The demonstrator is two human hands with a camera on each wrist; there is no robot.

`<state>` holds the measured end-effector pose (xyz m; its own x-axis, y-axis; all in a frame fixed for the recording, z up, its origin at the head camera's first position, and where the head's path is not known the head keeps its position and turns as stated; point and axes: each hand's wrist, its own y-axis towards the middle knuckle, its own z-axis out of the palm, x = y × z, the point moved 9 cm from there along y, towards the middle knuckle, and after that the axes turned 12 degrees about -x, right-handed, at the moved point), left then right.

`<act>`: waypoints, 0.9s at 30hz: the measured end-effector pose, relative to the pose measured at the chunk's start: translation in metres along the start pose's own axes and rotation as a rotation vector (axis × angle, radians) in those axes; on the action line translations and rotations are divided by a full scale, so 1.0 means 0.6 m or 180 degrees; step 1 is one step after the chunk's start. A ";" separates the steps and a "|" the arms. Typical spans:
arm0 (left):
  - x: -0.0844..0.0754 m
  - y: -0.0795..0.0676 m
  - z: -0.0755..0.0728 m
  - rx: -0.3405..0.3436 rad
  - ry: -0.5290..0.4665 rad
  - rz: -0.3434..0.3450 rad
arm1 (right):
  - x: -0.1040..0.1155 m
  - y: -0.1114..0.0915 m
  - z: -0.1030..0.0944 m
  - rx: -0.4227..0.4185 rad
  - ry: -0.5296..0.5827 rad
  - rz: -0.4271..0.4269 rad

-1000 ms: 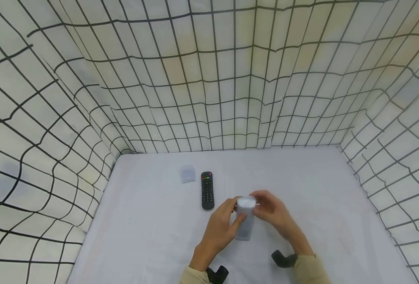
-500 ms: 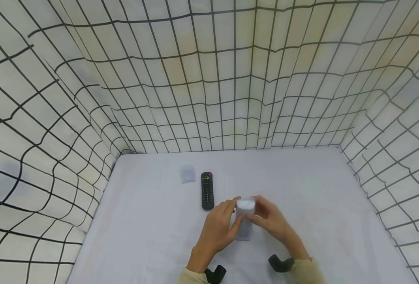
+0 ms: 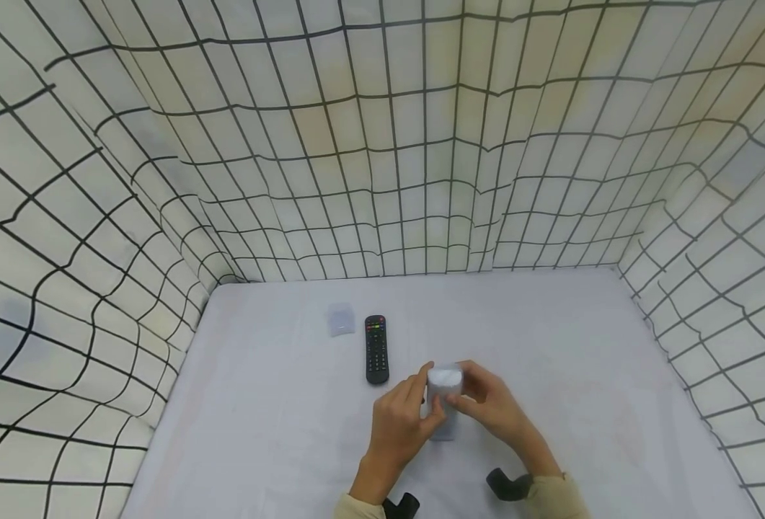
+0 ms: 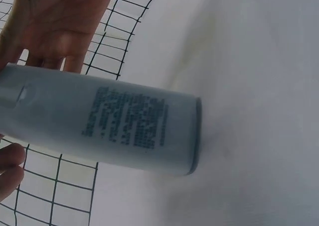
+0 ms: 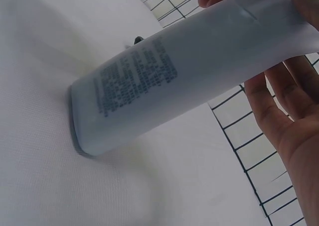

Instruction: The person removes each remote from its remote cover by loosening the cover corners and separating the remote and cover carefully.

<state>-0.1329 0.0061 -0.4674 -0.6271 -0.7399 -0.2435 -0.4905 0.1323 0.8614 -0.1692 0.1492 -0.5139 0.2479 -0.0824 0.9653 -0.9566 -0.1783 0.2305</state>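
In the head view, your left hand [image 3: 398,425] and right hand [image 3: 495,412] grip the upper part of a tall white container [image 3: 445,382] between thumbs and fingers; it stands upright on white cloth [image 3: 551,331]. Beyond the container, to its left, lie a black remote control [image 3: 376,352], then a translucent packet [image 3: 341,320].
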 end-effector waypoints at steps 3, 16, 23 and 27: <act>-0.004 -0.003 -0.001 -0.0099 0.0080 -0.0023 | 0.000 0.000 0.000 -0.0001 0.0018 -0.0017; -0.010 -0.011 -0.016 -0.0547 0.0253 -0.0263 | -0.004 0.003 -0.005 -0.0168 -0.0082 -0.0069; -0.017 -0.008 -0.024 -0.0799 0.0319 -0.0202 | -0.003 0.004 -0.001 -0.0210 -0.0049 -0.0159; -0.016 -0.005 -0.023 -0.0849 0.0293 -0.0168 | -0.003 0.004 0.000 -0.0211 -0.0071 -0.0171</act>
<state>-0.1169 0.0033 -0.4616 -0.5414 -0.7995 -0.2602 -0.3368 -0.0773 0.9384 -0.1719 0.1486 -0.5148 0.3020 -0.0963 0.9484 -0.9496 -0.1179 0.2904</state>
